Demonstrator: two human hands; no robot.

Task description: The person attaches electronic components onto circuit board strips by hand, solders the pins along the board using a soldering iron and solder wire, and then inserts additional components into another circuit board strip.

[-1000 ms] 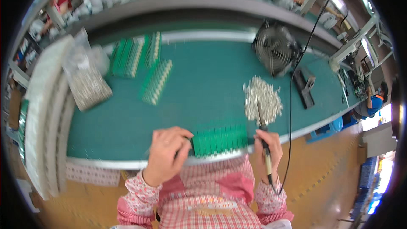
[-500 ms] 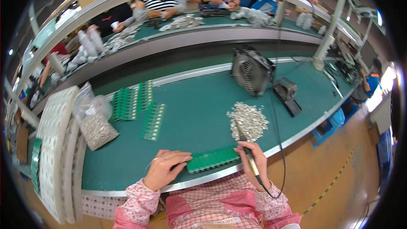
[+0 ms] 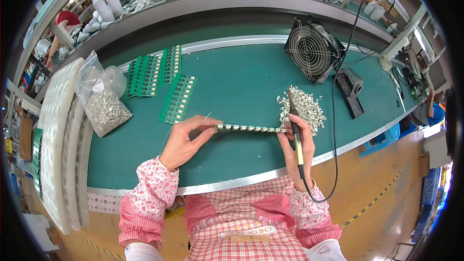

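Left hand and right hand pinching circuit strip edge-on at frame centre, right also gripping soldering iron; bare green bench above

Open green bench top at twelve o'clock of the raised circuit strip, bare up to the metal rail. At two o'clock, just beside the right hand, a heap of small metal parts; beyond it, at one o'clock, a black fan and a dark box, blocking that corner. Black cord hanging off the bench edge at three o'clock. At ten o'clock of the left hand, a loose green board; farther out, more green boards. At nine o'clock, a clear bag of metal bits and stacked white trays, walling the left end. Free strip of bench at six o'clock, between hands and front edge.
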